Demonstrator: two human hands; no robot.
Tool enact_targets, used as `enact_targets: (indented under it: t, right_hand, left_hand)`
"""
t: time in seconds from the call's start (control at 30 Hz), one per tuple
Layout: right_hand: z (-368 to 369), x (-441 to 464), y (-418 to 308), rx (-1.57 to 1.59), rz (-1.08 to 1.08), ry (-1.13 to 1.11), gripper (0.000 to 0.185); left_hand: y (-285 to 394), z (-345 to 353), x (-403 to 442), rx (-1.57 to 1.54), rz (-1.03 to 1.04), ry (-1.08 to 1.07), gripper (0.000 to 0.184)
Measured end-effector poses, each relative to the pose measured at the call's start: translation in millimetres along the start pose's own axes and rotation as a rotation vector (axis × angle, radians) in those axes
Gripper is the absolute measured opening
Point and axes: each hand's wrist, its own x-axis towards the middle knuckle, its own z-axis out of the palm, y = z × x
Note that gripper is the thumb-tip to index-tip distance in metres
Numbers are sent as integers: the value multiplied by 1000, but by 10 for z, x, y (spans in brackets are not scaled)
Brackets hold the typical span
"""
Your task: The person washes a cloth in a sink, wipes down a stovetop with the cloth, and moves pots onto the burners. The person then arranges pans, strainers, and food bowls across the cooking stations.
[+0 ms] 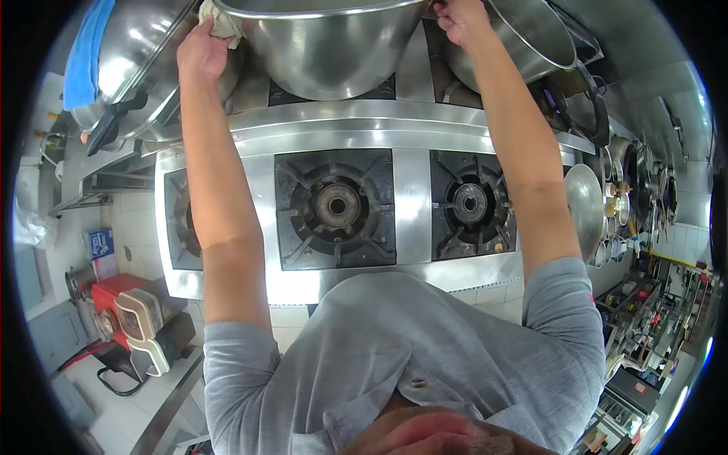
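Grey shirt (394, 334): nearest the camera, at the front of the stove (413, 189).
Left hand (203, 56): fingers closed on a pale cloth (221, 26) at the left side of the large pot (326, 49).
Right hand (465, 21): fingers gripping the pot's right side.
Pot's place: back row, beyond the front burners (337, 203); resting or lifted, hard to tell near the frame edge.
Progress, judged: two-handed hold made, release not yet.

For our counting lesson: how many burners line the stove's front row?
3: the left burner, partly hidden behind the left arm; the middle burner; the right burner.
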Motion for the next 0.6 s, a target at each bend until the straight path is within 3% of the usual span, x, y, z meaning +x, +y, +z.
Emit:
enact_targets:
  t: [0.6]
  right_hand:
    - [51,39,13,64,60,39,23]
  left_hand:
    - [18,-53,-70,10,-39,-63,39]
